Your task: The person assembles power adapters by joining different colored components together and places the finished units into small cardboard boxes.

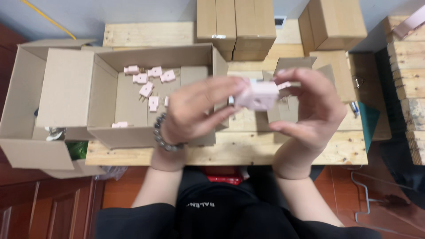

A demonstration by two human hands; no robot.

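Observation:
A small pink plug-like block (259,95) is held up between both hands above the wooden table (248,148). My left hand (195,113), with a bead bracelet at the wrist, pinches its left side. My right hand (312,110) grips its right side with thumb and fingers, where a small pink part sticks out. To the left stands an open cardboard box (106,95) with several more pink plugs (146,82) scattered on its bottom.
A second open cardboard box (20,106) sits at the far left. Closed cardboard cartons (237,24) stand at the back, one more (334,22) at back right. Wooden pallets (407,75) line the right side. A small open box (287,108) lies behind the hands.

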